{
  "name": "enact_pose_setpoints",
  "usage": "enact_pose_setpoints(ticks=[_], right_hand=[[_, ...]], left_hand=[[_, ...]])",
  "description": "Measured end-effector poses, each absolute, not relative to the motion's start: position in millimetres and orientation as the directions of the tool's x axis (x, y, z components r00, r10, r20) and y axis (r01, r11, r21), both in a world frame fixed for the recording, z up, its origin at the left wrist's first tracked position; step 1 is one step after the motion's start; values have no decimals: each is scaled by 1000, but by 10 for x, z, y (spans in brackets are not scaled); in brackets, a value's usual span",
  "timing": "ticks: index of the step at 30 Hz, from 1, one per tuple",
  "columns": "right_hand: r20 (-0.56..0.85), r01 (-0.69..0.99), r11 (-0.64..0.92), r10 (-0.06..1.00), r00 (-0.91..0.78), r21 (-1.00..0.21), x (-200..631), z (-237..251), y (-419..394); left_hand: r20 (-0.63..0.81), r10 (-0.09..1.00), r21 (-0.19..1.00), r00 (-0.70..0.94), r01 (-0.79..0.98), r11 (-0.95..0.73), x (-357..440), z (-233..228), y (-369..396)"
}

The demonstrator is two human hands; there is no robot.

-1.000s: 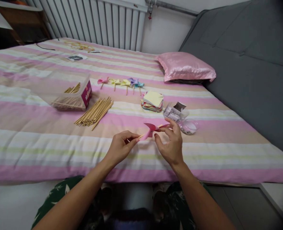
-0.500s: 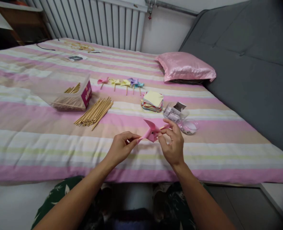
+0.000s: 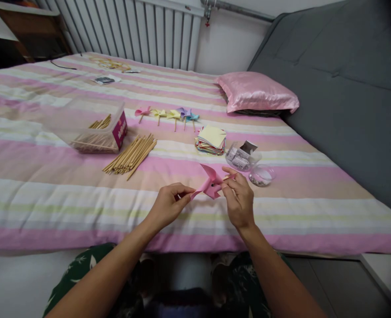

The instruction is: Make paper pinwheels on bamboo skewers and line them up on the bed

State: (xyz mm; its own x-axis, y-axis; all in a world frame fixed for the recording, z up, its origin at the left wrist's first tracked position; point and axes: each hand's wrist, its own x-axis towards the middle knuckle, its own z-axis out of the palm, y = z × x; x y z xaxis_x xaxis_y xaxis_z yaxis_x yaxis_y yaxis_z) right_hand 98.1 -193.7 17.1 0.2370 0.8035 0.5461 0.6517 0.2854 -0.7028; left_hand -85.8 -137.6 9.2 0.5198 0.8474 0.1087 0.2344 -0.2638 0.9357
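Both hands pinch a pink pinwheel: left hand at nine o'clock, right hand at three.

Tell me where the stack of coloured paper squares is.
In the head view, the stack of coloured paper squares lies on the striped bed, right of the loose wooden sticks and left of the clear plastic container.

My two forearms come up from the bottom of the frame, bare from elbow to wrist, with no sleeves, watch or bracelet. My left hand and right hand wear no gloves or rings that I can make out. Below them, my lap is covered by dark green clothing printed with pale leaf shapes.
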Motion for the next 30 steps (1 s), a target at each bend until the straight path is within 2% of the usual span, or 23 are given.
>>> enact_pose_setpoints(ticks=[7, 11, 16, 19, 22, 24, 27, 30], right_hand=[[593, 691, 284, 763, 256, -665, 953, 199, -1957], [642, 659, 280, 652, 402, -698, 941, 183, -1963], [596, 525, 307, 565, 571, -794, 900, 117, -1947], [511, 447, 274, 630, 585, -851, 843, 77, -1939], [322, 362, 159, 833, 450, -918, 760, 49, -1930], [172, 284, 79, 931, 323, -956, 696, 34, -1924], [72, 175, 32, 972, 224, -984, 606, 11, -1913], [85, 84, 72, 981, 173, -994, 545, -10, -1903]], left_hand=[[43, 870, 961, 491, 217, -170, -843, 140, -1383], [-68, 893, 994, 445, 107, 23, -839, 155, -1384], [-158, 908, 979, 387, -56, 194, -850, 166, -1381], [-182, 920, 960, 347, -141, 243, -850, 169, -1377], [-197, 927, 944, 318, -192, 267, -844, 172, -1376], [-199, 927, 940, 317, -207, 273, -837, 169, -1381], [-197, 923, 935, 332, -219, 278, -819, 156, -1399], [-182, 914, 937, 363, -216, 273, -790, 136, -1430]])
